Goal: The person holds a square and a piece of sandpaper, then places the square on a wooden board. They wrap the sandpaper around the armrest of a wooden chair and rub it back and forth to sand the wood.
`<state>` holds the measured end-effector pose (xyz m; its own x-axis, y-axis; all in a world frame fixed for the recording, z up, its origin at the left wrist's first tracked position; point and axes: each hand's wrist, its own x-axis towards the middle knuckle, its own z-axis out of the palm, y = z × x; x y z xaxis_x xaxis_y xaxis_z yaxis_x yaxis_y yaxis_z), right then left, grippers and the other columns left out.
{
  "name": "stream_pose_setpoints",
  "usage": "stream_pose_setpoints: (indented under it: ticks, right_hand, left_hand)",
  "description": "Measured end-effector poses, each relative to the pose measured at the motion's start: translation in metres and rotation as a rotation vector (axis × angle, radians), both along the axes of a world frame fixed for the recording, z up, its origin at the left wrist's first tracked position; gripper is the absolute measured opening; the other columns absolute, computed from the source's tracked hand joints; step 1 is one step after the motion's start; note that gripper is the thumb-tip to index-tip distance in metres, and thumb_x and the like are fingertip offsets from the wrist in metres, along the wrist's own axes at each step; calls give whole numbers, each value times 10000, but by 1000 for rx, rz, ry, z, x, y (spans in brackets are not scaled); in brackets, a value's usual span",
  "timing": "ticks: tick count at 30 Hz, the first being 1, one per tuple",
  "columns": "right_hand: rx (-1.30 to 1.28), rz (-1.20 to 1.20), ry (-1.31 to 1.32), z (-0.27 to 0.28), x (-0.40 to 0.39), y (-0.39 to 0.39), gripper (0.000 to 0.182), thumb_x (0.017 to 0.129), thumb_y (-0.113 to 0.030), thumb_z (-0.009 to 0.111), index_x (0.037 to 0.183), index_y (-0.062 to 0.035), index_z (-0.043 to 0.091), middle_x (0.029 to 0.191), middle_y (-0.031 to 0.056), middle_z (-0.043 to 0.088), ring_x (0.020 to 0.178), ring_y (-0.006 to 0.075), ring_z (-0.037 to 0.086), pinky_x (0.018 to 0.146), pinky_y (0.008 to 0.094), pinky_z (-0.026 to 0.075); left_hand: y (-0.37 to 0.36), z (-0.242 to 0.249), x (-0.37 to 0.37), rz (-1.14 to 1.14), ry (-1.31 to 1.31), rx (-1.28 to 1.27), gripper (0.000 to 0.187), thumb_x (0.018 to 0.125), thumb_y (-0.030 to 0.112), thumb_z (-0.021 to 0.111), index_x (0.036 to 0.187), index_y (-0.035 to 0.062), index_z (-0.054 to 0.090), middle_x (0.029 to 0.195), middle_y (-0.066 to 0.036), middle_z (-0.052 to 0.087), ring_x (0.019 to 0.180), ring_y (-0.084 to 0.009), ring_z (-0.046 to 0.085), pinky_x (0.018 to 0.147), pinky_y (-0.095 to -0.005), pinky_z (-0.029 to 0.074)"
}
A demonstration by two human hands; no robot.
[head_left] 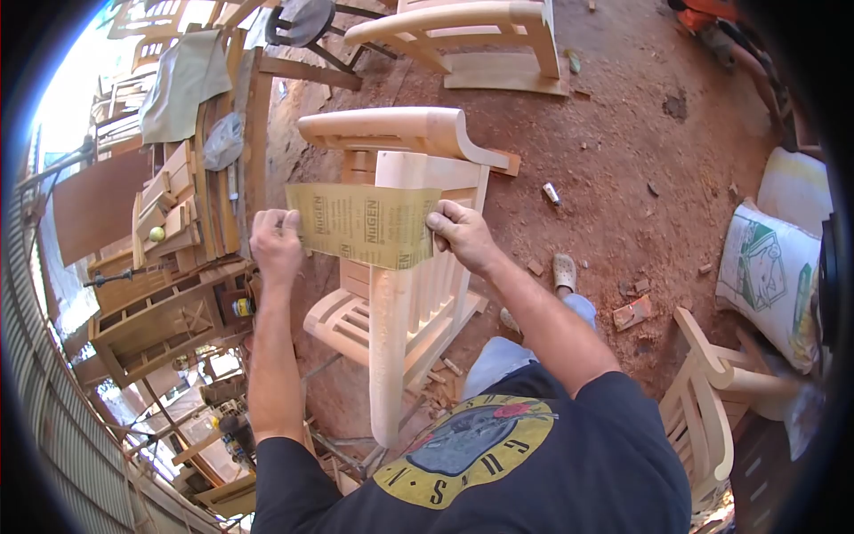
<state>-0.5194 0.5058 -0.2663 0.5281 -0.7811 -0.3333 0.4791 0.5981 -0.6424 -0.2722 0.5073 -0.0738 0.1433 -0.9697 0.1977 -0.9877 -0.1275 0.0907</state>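
Observation:
A sheet of sandpaper (360,222), its printed "NuGEN" backing facing me, is stretched between my two hands. My left hand (277,245) pinches its left edge, and my right hand (461,233) grips the right edge between thumb and fingers. Behind and below the sheet stands an unpainted wooden chair (389,351) with a slatted side and curved top rail. The sandpaper overlaps the chair's pale front post in this view, hiding part of it.
Another pale wooden chair (485,27) stands at the top, and a third chair frame (703,418) is at lower right. A printed white sack (767,276) leans at the right. Wooden boards (169,209) and a workbench (169,320) line the left. A small tube (551,193) lies on the dirt floor.

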Motion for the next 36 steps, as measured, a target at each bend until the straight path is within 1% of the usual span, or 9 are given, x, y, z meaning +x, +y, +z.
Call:
stream_pose_setpoints:
  ticks: [4, 8, 13, 16, 19, 25, 28, 31, 36]
  right_hand:
    - [86, 19, 143, -86, 7, 16, 160, 996, -176, 605, 913, -46, 648, 739, -13, 593, 593, 67, 526, 547, 224, 434]
    - [101, 0, 177, -68, 1, 9, 165, 1001, -183, 602, 898, -63, 652, 735, -23, 592, 578, 61, 523, 539, 214, 426]
    - [-57, -22, -62, -5, 1, -21, 175, 980, -179, 611, 883, -37, 638, 773, -10, 605, 623, 64, 542, 566, 238, 467]
    - [80, -11, 118, -88, -6, -4, 160, 984, -167, 605, 914, -30, 651, 778, -7, 615, 612, 64, 530, 570, 233, 458]
    - [135, 10, 131, -95, -11, -3, 151, 981, -163, 611, 932, -28, 661, 788, -8, 618, 621, 67, 532, 572, 234, 455]
    - [-63, -30, -54, 5, -5, -39, 156, 973, -185, 635, 904, -44, 639, 773, -17, 590, 630, 65, 535, 577, 238, 451]
    - [80, -23, 100, -101, -1, -20, 168, 970, -199, 643, 888, -53, 645, 744, -19, 597, 616, 62, 532, 562, 235, 443]
    - [139, 12, 126, -102, -9, -23, 153, 968, -176, 632, 875, -55, 642, 728, -25, 591, 606, 66, 536, 547, 237, 435]
    - [-18, -55, -76, 6, -9, -53, 156, 973, -174, 626, 892, -42, 640, 750, -15, 582, 617, 72, 539, 555, 241, 439]
  left_hand:
    - [2, -3, -65, -185, 166, 94, 164, 895, 111, 677, 789, -2, 621, 803, -131, 589, 764, -290, 584, 699, -402, 462]
    - [-3, -6, -55, -241, 165, 97, 161, 895, 98, 674, 788, -5, 612, 801, -116, 580, 759, -261, 574, 695, -374, 455]
    - [-14, -2, -4, 10, 65, -6, 180, 893, 140, 682, 767, 33, 611, 798, -112, 586, 763, -293, 575, 698, -410, 458]
    - [-17, -3, -70, -203, 137, 94, 181, 890, 153, 690, 770, 40, 616, 808, -112, 600, 781, -297, 579, 728, -417, 452]
    - [-18, -4, -69, -245, 118, 76, 184, 898, 140, 688, 788, 11, 614, 832, -113, 609, 799, -284, 583, 749, -395, 461]
    - [-21, -2, 5, 47, 108, -19, 189, 908, 149, 674, 780, 22, 617, 817, -113, 600, 799, -279, 578, 759, -401, 458]
    - [-29, -7, -76, -204, 179, 56, 195, 916, 145, 665, 779, 15, 616, 807, -120, 593, 787, -292, 578, 739, -417, 462]
    - [-33, -9, -70, -252, 205, 61, 200, 918, 147, 665, 784, 7, 615, 804, -119, 590, 782, -292, 577, 733, -418, 463]
    - [-45, 7, 3, 47, 66, -50, 181, 918, 132, 664, 799, 0, 632, 821, -115, 602, 804, -255, 587, 748, -363, 465]
